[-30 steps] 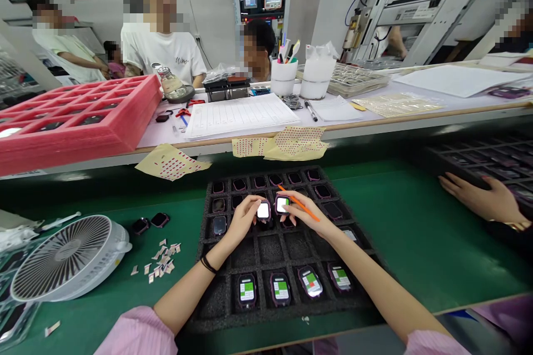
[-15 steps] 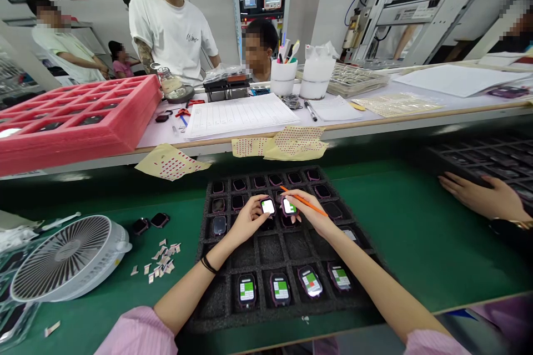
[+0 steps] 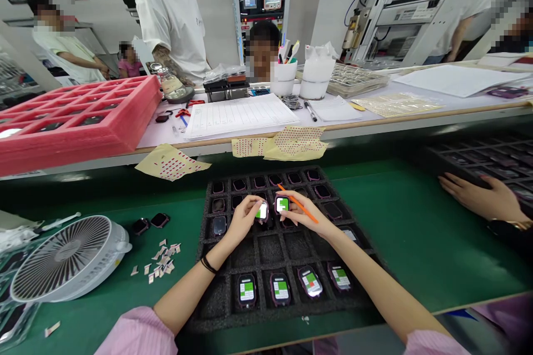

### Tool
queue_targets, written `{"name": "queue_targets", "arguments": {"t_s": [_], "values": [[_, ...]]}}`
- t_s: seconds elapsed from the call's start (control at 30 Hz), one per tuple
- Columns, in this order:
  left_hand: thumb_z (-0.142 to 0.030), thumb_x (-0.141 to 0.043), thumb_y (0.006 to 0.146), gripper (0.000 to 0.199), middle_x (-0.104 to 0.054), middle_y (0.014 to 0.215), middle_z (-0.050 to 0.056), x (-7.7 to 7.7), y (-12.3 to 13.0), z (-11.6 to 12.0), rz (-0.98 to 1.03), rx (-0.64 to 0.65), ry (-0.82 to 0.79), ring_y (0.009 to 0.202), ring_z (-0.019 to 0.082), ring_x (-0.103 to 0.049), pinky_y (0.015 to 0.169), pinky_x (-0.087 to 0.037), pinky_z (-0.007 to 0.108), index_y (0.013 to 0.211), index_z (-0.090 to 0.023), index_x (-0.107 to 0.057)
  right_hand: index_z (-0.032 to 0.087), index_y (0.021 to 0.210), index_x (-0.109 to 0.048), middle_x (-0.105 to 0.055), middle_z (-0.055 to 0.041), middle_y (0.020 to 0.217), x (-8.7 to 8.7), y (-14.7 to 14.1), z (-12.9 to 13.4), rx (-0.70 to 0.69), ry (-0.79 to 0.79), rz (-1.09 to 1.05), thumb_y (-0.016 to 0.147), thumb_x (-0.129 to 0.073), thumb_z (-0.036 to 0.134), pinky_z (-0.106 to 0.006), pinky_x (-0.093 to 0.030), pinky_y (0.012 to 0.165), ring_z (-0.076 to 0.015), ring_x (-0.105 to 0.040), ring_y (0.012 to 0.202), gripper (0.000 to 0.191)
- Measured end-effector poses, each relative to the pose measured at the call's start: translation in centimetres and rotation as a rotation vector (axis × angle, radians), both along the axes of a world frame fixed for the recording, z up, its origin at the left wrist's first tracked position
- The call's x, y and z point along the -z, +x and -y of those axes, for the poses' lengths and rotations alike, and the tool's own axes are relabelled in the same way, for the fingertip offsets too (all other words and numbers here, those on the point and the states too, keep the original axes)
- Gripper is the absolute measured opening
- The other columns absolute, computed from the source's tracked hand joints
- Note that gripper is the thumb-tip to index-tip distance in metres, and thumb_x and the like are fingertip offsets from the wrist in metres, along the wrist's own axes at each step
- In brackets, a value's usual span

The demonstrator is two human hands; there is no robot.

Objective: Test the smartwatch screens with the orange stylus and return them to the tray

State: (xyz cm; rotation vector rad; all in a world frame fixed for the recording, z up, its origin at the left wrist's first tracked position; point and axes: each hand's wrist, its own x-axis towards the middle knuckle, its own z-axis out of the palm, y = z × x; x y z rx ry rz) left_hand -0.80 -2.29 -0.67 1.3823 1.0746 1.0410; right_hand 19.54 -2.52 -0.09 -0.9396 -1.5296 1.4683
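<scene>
Head view: the person's left hand (image 3: 241, 219) and right hand (image 3: 306, 213) meet over the upper rows of a black foam tray (image 3: 270, 249), close together but not touching. The left hand's fingers curl nearly shut in a pinch on the edge of a left watch (image 3: 261, 212), hiding part of its body, and glare makes its screen hard to read. Just beside it, the right hand's thumb and fingers close around a right watch (image 3: 282, 205). The same hand grips an orange stick (image 3: 302, 206), whose tip reaches past the watch toward the tray's top row. The fingers hide whether either watch touches the foam. Four green-screened watches (image 3: 280, 289) sit in the tray's bottom row, while dark watches (image 3: 260, 182) fill the top rows, their faces hard to make out. On the green mat (image 3: 400, 244), a fan (image 3: 66, 258) and loose label scraps (image 3: 160, 258) lie at lower left. At the right edge, a co-worker's hand (image 3: 478, 197) rests on a dark tray (image 3: 491, 158), the arm cut off by the frame.
</scene>
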Motion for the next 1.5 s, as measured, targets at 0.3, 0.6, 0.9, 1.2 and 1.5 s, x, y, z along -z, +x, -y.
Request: {"name": "queue_targets", "arguments": {"t_s": [0.3,0.6,0.9,1.2,1.5], "values": [[-0.040,-0.062,0.078,0.033,-0.061,0.093,0.005,0.5,0.1,0.1,-0.005,0.078,0.061,0.078,0.013,-0.057,0.066,-0.047,0.023,0.101,-0.017,-0.054,0.019,0.117,-0.052,-0.061,-0.0045,0.085,-0.3,-0.1,0.0,0.050,-0.016,-0.016,0.079,-0.063,0.037,-0.021,-0.041,0.042,-0.0169,-0.065,0.066,0.043],[-0.034,-0.069,0.073,0.045,-0.061,0.100,0.007,0.3,0.1,0.3,-0.053,0.103,0.066,0.084,0.014,-0.058,0.065,-0.043,0.022,0.110,-0.018,-0.050,0.018,0.095,-0.063,-0.055,0.0014,0.064,-0.6,-0.1,0.0,0.259,-0.068,0.008,0.080,-0.061,0.043,-0.020,-0.029,0.034,-0.0079,-0.049,0.041,0.030],[-0.048,-0.067,0.071,0.039,-0.055,0.080,0.001,0.0,0.3,0.2,0.035,0.016,-0.009,0.066,0.010,-0.052,0.052,-0.043,0.019,0.091,-0.017,-0.052,0.021,0.099,-0.061,-0.052,0.0037,0.061,-0.9,-0.1,0.2,0.209,-0.033,0.038,0.073,-0.070,0.040,-0.020,-0.032,0.039,-0.0079,-0.048,0.043,0.033],[-0.058,-0.059,0.074,0.043,-0.049,0.068,-0.002,-0.6,0.2,0.4,0.014,0.008,-0.072,0.056,0.008,-0.047,0.042,-0.036,0.015,0.084,-0.017,-0.051,0.020,0.114,-0.052,-0.059,0.0005,0.070,0.1,0.0,-0.2,0.036,-0.004,0.007,0.073,-0.071,0.035,-0.020,-0.039,0.041,-0.0145,-0.062,0.060,0.048],[-0.058,-0.057,0.075,0.043,-0.054,0.074,-0.001,-0.3,0.1,0.2,0.044,-0.008,-0.072,0.055,0.008,-0.049,0.041,-0.033,0.016,0.087,-0.018,-0.054,0.019,0.125,-0.046,-0.063,-0.0027,0.073,-0.3,0.1,0.1,-0.052,0.002,-0.026,0.082,-0.062,0.036,-0.023,-0.043,0.046,-0.0166,-0.064,0.067,0.049]]}}
